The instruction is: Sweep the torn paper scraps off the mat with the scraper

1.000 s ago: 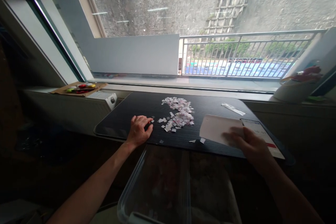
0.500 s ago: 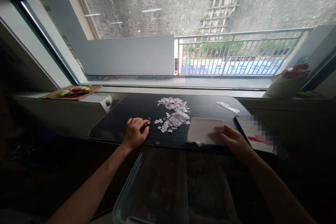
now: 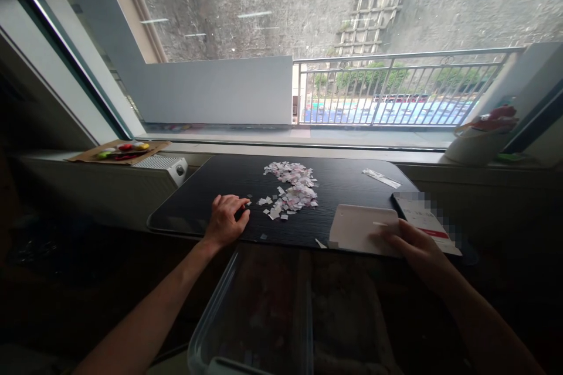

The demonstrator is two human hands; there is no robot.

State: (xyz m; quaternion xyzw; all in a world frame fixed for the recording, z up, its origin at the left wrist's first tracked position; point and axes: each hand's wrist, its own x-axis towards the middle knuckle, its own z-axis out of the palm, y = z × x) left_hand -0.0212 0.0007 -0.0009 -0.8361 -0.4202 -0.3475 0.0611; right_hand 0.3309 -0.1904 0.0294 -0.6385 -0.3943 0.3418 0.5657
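My left hand (image 3: 229, 218) rests near the front of the black table (image 3: 211, 187), loosely curved, thumb apart from the fingers. A small paper scrap lies at its fingertips. Between the hands spreads a pile of small cut paper pieces (image 3: 292, 193), white and pinkish. My right hand (image 3: 411, 240) is closed on the right side of a flat, pale scraper (image 3: 360, 225) with rounded corners and a small hole. The scraper is by the table's front edge, right of the pile. A thin scrap (image 3: 321, 244) sits at the edge beside it.
Below the table's front edge is a clear plastic box (image 3: 213, 310). A thin white strip (image 3: 380, 178) lies at the back right, and a dark-edged pad with paper (image 3: 431, 220) at the right. A heater (image 3: 169, 167) and a white bucket (image 3: 472, 140) stand by the window.
My right hand has drawn the scraper to the right and slightly toward me, away from the pile. Fewer scraps show by its lower left corner. My left hand stays almost still.
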